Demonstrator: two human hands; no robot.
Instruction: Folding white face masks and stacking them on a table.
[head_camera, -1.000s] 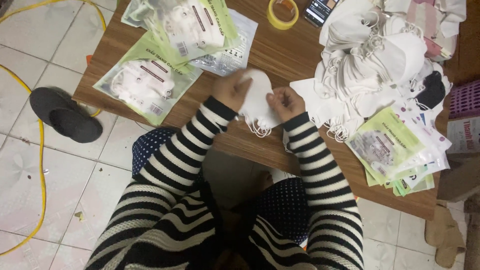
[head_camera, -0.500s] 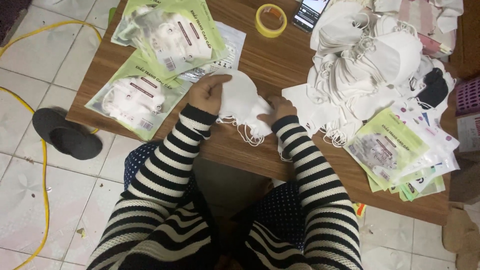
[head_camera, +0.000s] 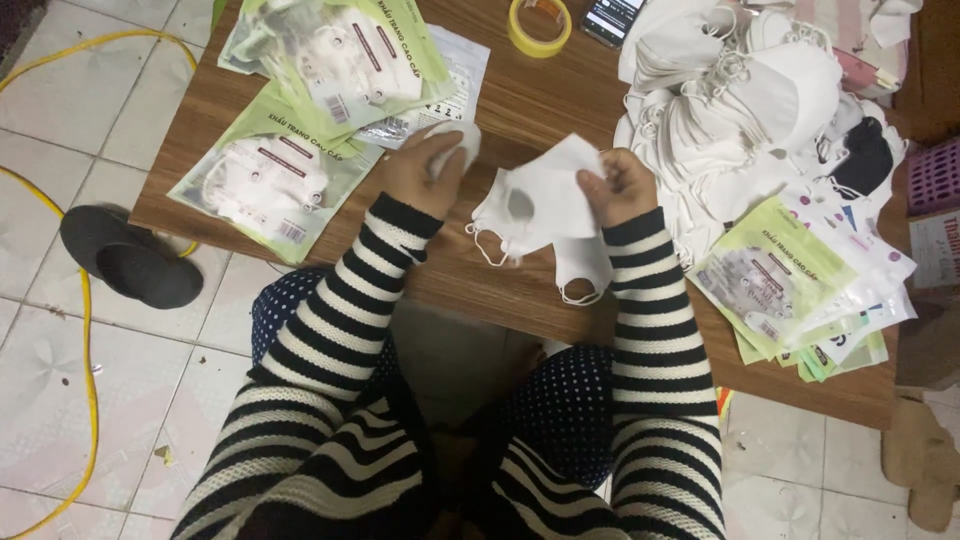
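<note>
My left hand (head_camera: 425, 172) is closed around a small folded white mask (head_camera: 458, 138) near the packaged masks at the left of the wooden table (head_camera: 520, 105). Over the table's front middle, my right hand (head_camera: 620, 185) pinches the edge of another white face mask (head_camera: 540, 200). That mask hangs open, its ear loops trailing toward the table's front edge. Both sleeves are black and white striped.
Sealed green and clear mask packets (head_camera: 300, 120) lie at the left. A large heap of loose white masks (head_camera: 740, 100) fills the right, with flat packets (head_camera: 800, 290) below it. A yellow tape roll (head_camera: 540, 25) and a phone (head_camera: 612, 15) sit at the back. A dark slipper (head_camera: 130, 260) and a yellow cord (head_camera: 85, 330) are on the tiled floor.
My hands, together on one bundle of white masks before, have moved apart. The left now holds a folded mask toward the left and the right holds an opened one.
</note>
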